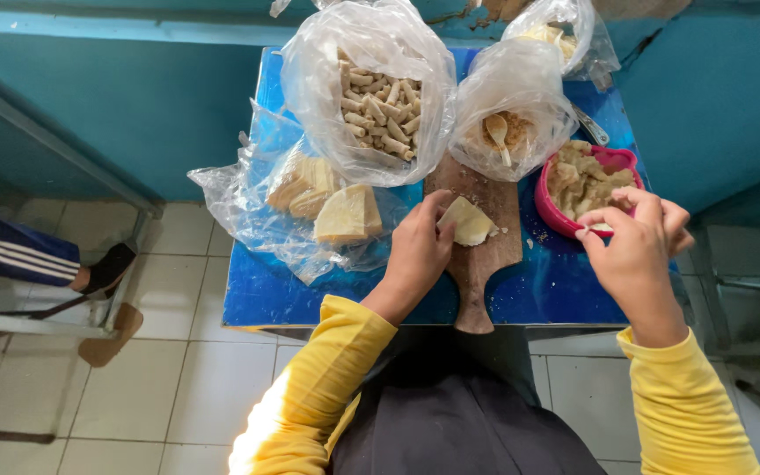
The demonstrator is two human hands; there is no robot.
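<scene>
Yellow sleeves [327, 369] lead to the wooden board [477, 237]. On it, left hand [415, 255] fingers press a pale wrapper [468, 222]. Right of the board, right hand [635, 251] fingers pinch a filled piece [600, 228] at the pink bowl's [549, 207] rim; bare blue counter [556, 281] lies below.

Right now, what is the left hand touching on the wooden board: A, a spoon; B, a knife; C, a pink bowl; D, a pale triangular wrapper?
D: the left hand rests its fingers on the pale triangular wrapper lying on the wooden board, while the spoon sits in a plastic bag and the pink bowl is by the right hand.
</scene>
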